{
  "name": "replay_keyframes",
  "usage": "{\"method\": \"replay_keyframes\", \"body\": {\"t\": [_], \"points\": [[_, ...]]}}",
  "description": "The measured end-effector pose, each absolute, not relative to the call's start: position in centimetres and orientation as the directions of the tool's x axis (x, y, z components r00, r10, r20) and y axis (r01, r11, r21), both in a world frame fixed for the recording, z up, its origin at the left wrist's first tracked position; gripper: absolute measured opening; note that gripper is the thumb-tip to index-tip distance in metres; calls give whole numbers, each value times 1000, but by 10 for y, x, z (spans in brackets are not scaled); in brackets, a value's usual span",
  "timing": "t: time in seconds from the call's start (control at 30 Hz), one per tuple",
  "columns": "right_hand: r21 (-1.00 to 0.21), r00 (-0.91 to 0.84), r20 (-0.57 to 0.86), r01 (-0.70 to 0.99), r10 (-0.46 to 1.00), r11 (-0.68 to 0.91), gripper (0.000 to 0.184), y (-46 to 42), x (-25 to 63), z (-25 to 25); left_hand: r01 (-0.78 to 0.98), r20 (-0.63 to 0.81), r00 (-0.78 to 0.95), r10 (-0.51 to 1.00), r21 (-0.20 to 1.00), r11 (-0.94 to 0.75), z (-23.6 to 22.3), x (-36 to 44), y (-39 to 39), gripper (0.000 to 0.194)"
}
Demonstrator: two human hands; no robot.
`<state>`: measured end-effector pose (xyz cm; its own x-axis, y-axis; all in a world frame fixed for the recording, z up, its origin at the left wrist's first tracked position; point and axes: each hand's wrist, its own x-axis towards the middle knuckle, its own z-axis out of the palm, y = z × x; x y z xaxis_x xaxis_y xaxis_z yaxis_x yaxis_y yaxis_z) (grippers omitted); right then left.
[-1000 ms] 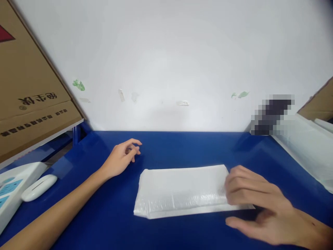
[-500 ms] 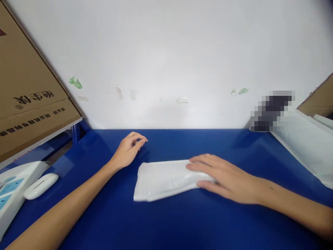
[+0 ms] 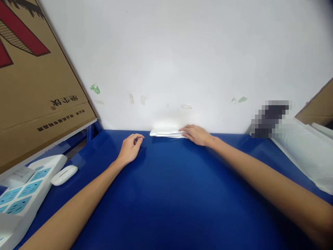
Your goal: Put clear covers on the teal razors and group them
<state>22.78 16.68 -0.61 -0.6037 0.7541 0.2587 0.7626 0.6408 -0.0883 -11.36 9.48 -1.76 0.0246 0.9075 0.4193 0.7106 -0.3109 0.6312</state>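
Note:
A flat white plastic packet (image 3: 166, 133) is at the back edge of the blue table, against the foot of the white wall, seen nearly edge-on. My right hand (image 3: 196, 134) has its fingers over the packet's right end and grips it there; the thumb is mostly hidden. To the left of the packet, and apart from it, my left hand (image 3: 131, 147) rests on the table with curled fingers and the thumb close to the fingertip. Nothing shows in that hand.
On the left are a white power strip (image 3: 39, 187) with blue sockets, a small white oval case (image 3: 64, 175) and a tall cardboard box (image 3: 52, 80). Whitish plastic sheeting (image 3: 301, 149) and a pixelated dark item (image 3: 270, 118) are at the right. Blue tabletop (image 3: 166, 194) spans the middle.
My right hand has carried the white packet from mid-table back to the wall. The left hand has barely moved. The view has shifted, showing more of the box and power strip.

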Motion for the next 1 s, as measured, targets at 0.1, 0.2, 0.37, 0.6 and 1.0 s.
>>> {"method": "replay_keyframes", "body": {"t": [0.1,0.2,0.37,0.6,1.0], "points": [[-99,-589,302,762,749,639,49,164,231,-9,686,424,-4,906,660,-306,-18,-114,95,32],[-118,-613,328,728,718,676,48,140,234,-12,636,430,-89,898,719,-280,-19,-118,98,37],[-149,-692,264,660,672,737,49,76,235,-5,560,402,-193,895,794,-236,-22,-127,106,45],[-189,-683,112,699,722,690,51,49,227,12,617,407,-35,913,727,-300,-13,-117,93,44],[56,-652,73,758,755,649,53,101,165,10,742,419,18,908,603,-293,-9,-117,86,47]]}}
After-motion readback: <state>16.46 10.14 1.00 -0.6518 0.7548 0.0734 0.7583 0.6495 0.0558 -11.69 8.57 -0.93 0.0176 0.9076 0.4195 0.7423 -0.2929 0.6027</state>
